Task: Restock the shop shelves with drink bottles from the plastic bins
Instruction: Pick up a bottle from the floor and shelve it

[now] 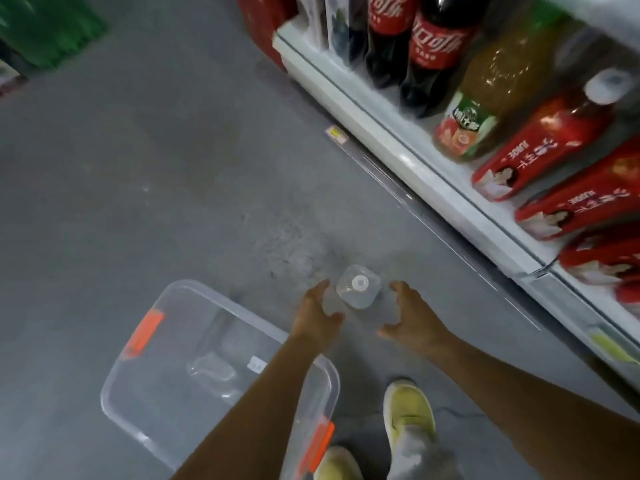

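A clear water bottle [358, 292] is seen upright on the floor at lower centre, flanked by the left hand [317, 315] and right hand [414, 320]. Both hands are spread, nothing grasped. A plastic bin [173, 382] is set at lower left, and a stocked shelf [419, 171] is seen at right.

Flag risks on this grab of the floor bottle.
1. The clear bottle stands upright between the left hand and right hand, neither gripping it; an uneven close could tip it.
2. The left forearm crosses over the bin; pulling back low might clip its rim.
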Available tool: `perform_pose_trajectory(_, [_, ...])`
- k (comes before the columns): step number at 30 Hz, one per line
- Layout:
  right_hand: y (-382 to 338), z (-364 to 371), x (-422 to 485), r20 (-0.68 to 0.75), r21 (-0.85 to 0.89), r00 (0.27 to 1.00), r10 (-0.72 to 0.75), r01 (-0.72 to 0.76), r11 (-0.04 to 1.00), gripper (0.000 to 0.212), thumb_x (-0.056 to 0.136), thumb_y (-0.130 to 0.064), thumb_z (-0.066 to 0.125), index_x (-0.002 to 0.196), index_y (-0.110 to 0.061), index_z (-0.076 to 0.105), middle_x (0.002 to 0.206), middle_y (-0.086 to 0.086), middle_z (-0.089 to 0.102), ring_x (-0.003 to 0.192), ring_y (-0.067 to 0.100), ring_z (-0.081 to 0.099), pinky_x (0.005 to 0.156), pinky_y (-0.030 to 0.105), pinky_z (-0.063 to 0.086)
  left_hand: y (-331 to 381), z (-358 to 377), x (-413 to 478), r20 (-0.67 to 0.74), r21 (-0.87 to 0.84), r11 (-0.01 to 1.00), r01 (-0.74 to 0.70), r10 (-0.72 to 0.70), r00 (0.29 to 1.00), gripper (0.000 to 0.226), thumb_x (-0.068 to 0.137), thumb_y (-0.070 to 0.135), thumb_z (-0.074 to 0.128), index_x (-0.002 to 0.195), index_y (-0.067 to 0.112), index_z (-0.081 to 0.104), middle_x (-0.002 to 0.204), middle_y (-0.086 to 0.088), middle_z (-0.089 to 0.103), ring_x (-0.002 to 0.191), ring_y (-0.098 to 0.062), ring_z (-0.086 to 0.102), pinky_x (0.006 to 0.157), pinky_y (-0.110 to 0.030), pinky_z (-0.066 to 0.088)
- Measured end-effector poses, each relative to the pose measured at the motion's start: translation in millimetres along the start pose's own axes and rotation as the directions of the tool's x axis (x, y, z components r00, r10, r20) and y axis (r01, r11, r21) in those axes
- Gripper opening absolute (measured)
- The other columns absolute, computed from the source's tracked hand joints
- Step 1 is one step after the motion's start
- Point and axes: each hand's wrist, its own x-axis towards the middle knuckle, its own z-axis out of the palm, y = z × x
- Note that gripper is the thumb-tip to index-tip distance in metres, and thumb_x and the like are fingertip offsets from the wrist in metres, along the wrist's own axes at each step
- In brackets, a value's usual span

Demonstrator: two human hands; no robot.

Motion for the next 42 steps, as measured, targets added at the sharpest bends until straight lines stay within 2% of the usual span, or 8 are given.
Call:
perform_pose_trajectory(7, [29, 42, 66, -0.123, 0.031, 0.988, -0.092, 0.096, 0.995, 0.104, 0.067, -0.020, 0.087, 0.148, -0.016, 0.021, 0.142, 0.011, 0.031, 0.125, 0.030, 0.046, 0.099, 0.038, 0.044, -25, 19, 72, 0.153, 0.265, 0.939, -0.220, 0.185, 0.971, 0.095, 0.080, -0.002, 0.071, 0.157, 0.014, 0.018, 0.158, -0.008, 0.029, 0.144, -0.024, 0.033, 0.117, -0.031, 0.027])
perform_pose_trajectory(11, [42, 58, 97, -0.119, 0.055, 0.983, -0.139, 0.146, 0.988, 0.113, 0.064, -0.021, 0.088, 0.151, -0.016, 0.016, 0.148, 0.009, 0.029, 0.130, 0.029, 0.041, 0.103, 0.045, 0.042, -34, 24, 110, 0.230, 0.263, 0.901, -0.344, 0.287, 0.930, 0.102, 0.074, -0.005, 0.075, 0.157, 0.019, 0.021, 0.155, -0.008, 0.037, 0.140, -0.025, 0.040, 0.112, -0.033, 0.036])
perform_pose_trajectory(16, [59, 70, 112, -0.172, 0.122, 0.965, -0.198, 0.221, 0.968, 0.096, 0.058, -0.031, 0.088, 0.135, -0.020, 0.031, 0.130, 0.006, 0.047, 0.117, 0.025, 0.052, 0.092, 0.048, 0.050, -32, 24, 136, 0.334, 0.209, 0.898, -0.386, 0.306, 0.892, 0.106, 0.062, 0.001, 0.089, 0.148, 0.032, 0.035, 0.137, 0.002, 0.053, 0.123, -0.019, 0.053, 0.094, -0.028, 0.047])
perform_pose_trajectory(22, [57, 44, 117, -0.124, 0.159, 0.967, -0.223, 0.241, 0.957, 0.082, 0.061, -0.035, 0.086, 0.126, -0.026, 0.037, 0.120, -0.003, 0.054, 0.104, 0.014, 0.057, 0.085, 0.040, 0.054, -16, 18, 149, 0.416, 0.098, 0.932, -0.349, 0.280, 0.865, 0.094, 0.061, -0.002, 0.088, 0.140, 0.028, 0.046, 0.126, 0.007, 0.059, 0.117, -0.013, 0.055, 0.089, -0.020, 0.049])
perform_pose_trajectory(26, [49, 28, 108, -0.037, 0.217, 0.981, -0.192, 0.195, 0.957, 0.079, 0.056, -0.040, 0.082, 0.123, -0.030, 0.041, 0.116, -0.009, 0.055, 0.104, 0.010, 0.057, 0.087, 0.038, 0.054, -9, 8, 139, 0.458, 0.049, 0.958, -0.282, 0.229, 0.859, 0.094, 0.062, 0.000, 0.089, 0.142, 0.028, 0.047, 0.131, 0.007, 0.059, 0.123, -0.013, 0.054, 0.102, -0.032, 0.047])
perform_pose_trajectory(31, [25, 0, 83, 0.068, 0.438, 0.988, -0.142, 0.098, 0.893, 0.061, 0.065, -0.007, 0.086, 0.117, -0.020, 0.057, 0.108, -0.002, 0.069, 0.102, 0.013, 0.067, 0.087, 0.033, 0.057, 4, -19, 107, 0.502, -0.076, 0.984, -0.158, 0.175, 0.847, 0.069, 0.068, 0.001, 0.087, 0.127, 0.027, 0.060, 0.118, 0.009, 0.070, 0.110, -0.004, 0.064, 0.092, -0.023, 0.053])
perform_pose_trajectory(37, [-20, -45, 34, 0.197, 0.641, 0.975, -0.106, -0.046, 0.767, 0.040, 0.077, -0.004, 0.077, 0.115, -0.008, 0.065, 0.107, 0.009, 0.074, 0.101, 0.024, 0.071, 0.089, 0.034, 0.057, 36, -47, 46, 0.423, -0.194, 0.980, -0.051, 0.130, 0.897, 0.082, 0.056, 0.048, 0.090, 0.126, 0.015, 0.063, 0.118, -0.006, 0.072, 0.111, -0.024, 0.066, 0.089, -0.028, 0.055])
perform_pose_trajectory(42, [-61, -82, -12, 0.201, 0.689, 0.973, -0.114, -0.058, 0.722, 0.024, 0.085, -0.019, 0.070, 0.109, -0.015, 0.070, 0.101, 0.007, 0.075, 0.097, 0.022, 0.072, 0.082, 0.033, 0.056, 73, -59, -11, 0.301, -0.310, 0.951, -0.022, 0.120, 0.946, 0.120, 0.022, 0.092, 0.071, 0.120, 0.023, 0.063, 0.107, 0.003, 0.074, 0.092, -0.009, 0.071, 0.075, -0.023, 0.056])
